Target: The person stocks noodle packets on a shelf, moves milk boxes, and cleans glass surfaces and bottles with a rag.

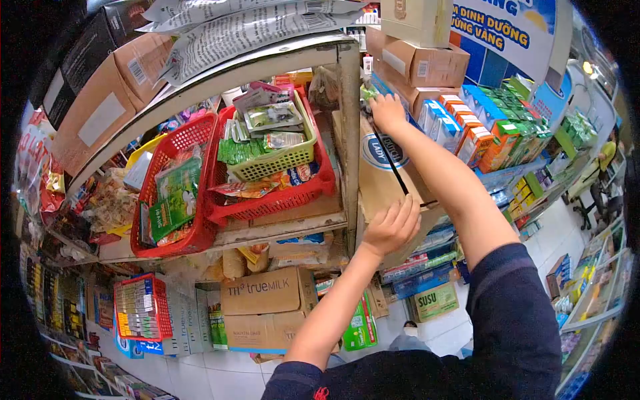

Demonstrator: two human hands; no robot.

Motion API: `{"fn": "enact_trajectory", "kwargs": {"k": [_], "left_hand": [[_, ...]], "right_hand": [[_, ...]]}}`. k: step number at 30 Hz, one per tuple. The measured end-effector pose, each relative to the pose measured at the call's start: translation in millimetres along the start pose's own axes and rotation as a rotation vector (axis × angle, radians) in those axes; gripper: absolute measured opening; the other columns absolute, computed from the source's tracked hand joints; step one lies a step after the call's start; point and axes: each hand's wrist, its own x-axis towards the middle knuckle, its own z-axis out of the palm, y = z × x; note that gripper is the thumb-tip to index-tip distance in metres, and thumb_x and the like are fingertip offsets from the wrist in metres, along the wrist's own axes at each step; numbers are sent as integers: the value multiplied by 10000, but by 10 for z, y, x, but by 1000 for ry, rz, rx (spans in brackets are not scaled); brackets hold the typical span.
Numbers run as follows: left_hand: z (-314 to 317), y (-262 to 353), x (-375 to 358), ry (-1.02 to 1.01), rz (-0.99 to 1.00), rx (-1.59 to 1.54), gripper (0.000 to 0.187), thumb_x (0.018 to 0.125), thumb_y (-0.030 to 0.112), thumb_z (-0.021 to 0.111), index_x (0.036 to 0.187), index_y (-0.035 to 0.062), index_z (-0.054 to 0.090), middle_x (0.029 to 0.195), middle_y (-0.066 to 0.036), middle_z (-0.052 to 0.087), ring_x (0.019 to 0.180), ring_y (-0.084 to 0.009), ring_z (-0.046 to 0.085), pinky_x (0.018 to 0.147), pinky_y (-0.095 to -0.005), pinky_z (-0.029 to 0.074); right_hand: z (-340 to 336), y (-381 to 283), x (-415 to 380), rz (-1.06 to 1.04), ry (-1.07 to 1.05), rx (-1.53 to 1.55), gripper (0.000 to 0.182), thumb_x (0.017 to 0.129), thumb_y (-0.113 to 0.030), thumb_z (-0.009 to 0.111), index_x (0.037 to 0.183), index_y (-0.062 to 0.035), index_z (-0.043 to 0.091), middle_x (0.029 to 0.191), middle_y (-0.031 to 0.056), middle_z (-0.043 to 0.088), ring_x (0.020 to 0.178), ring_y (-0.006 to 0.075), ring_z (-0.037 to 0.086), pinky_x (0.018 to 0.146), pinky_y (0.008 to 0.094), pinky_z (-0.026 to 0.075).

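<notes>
A brown Dutch Lady cardboard box (375, 179) stands just right of the shelf post, with a long dark slit running between its top flaps. My left hand (395, 225) is closed at the near end of this box, fingers bent over the flap edge by the slit; its thumb is hidden. Farther off, my right hand (389, 115) reaches to the far end of the box with curled fingers. Beside those fingertips is a small green item (367, 92). What the right fingers grip, if anything, is hidden.
On the left shelf stand red baskets (177, 127) and a green basket (303, 148) of packets. Silver bags (253, 40) lie above. Milk cartons (475, 137) line the right. Below are a TH true MILK box (263, 293) and a SUSU box (437, 301).
</notes>
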Motion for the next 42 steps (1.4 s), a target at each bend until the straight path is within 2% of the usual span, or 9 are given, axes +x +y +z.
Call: {"fn": "enact_trajectory", "kwargs": {"k": [2,6,17,25,26,30,32,37,42], "left_hand": [[23,-30,61,31,-10,28,236,739,260,575,918,112,613,948,-21,622,744,-138,587,586,-260,426],[33,-34,56,12,6,27,231,739,261,569,912,113,610,932,-16,620,742,-135,586,576,-260,425],[-2,-11,36,5,19,2,244,739,249,572,939,112,599,899,-2,613,748,-119,571,604,-247,425],[5,-21,18,17,22,1,243,731,258,570,918,105,592,918,-21,597,751,-128,570,602,-261,418],[-4,-17,10,15,24,22,243,731,258,570,918,105,592,918,-21,597,751,-128,570,602,-261,418],[71,-96,-46,11,75,10,213,739,270,544,851,94,583,898,-48,591,677,-142,539,529,-270,397],[202,-29,-154,24,63,-14,160,727,281,548,759,125,565,913,-43,598,612,-128,504,459,-284,345],[104,5,-41,4,41,28,272,723,324,571,912,131,598,938,-35,598,721,-152,562,567,-304,418],[3,-16,-28,113,127,-15,306,732,312,578,976,132,540,1027,-39,504,936,-196,479,792,-356,357]], "right_hand": [[-91,73,143,120,-162,272,217,789,-149,481,940,-73,616,1003,116,550,1012,292,498,896,445,380],[-202,120,-109,56,-174,237,175,722,-138,554,837,-47,648,907,162,599,869,315,588,716,408,492],[-1368,345,-1331,-404,-339,261,327,645,-341,608,717,-22,610,753,171,589,705,328,594,636,424,481],[-388,137,-142,53,-266,431,315,719,-290,583,912,-41,583,910,189,585,832,354,578,717,437,471],[-299,72,3,258,-123,408,312,683,-321,629,812,-38,643,920,196,607,821,326,601,753,401,473],[48,-144,408,11,-81,744,388,700,-332,638,933,-24,596,938,220,588,835,351,586,750,428,467],[-230,-359,103,99,-67,746,371,697,-322,649,912,-31,566,930,194,592,836,352,580,730,431,471],[-401,-429,-442,-99,-118,676,405,645,-353,649,896,-37,625,891,205,604,847,340,588,753,400,477],[-1287,-265,-1089,-224,-425,606,417,626,-331,634,921,-36,619,891,203,595,871,346,566,757,405,455]]}}
